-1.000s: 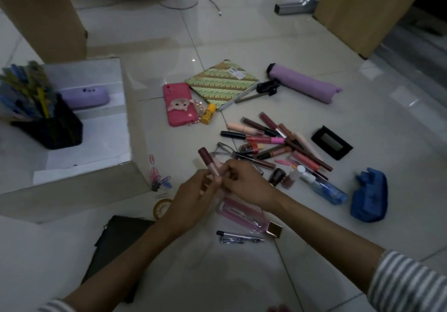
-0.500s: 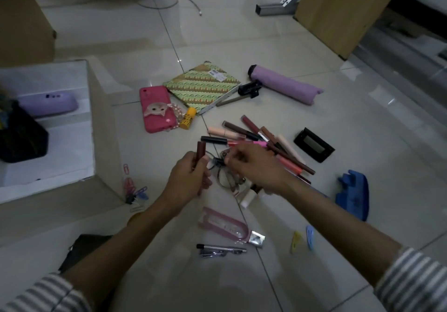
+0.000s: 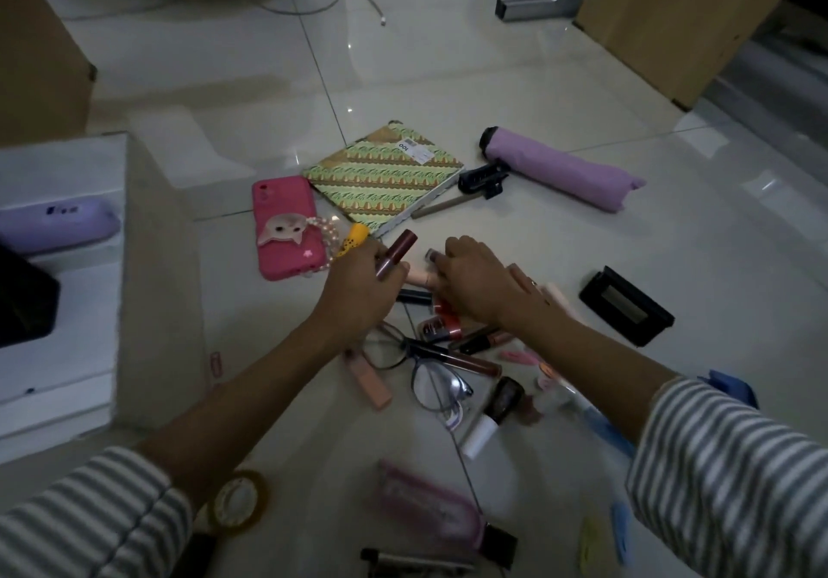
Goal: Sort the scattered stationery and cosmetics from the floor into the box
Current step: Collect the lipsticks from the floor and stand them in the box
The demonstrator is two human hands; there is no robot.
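My left hand (image 3: 358, 291) grips a maroon lip gloss tube (image 3: 396, 251) that sticks up out of the fist. My right hand (image 3: 479, 284) reaches down into the pile of lipsticks and glosses (image 3: 441, 324) on the floor, its curled fingertips on a small dark-capped tube (image 3: 432, 256). A pair of glasses (image 3: 425, 369) lies below the hands. The white box (image 3: 152, 264) stands at the left, with a purple case (image 3: 53, 223) and a black pen holder (image 3: 22, 300) inside.
A pink phone (image 3: 282, 228), patterned notebook (image 3: 381, 176), black clip (image 3: 481, 179) and purple umbrella (image 3: 560, 170) lie beyond the hands. A black compact (image 3: 627, 306) sits at the right. Tape roll (image 3: 237, 501), pink pouch (image 3: 425, 506) and nail polish (image 3: 504, 400) lie near me.
Both hands have moved forward into the cosmetics pile. The left still holds the maroon tube. The right has let go of it and reached down to the tubes. The view shifted closer.
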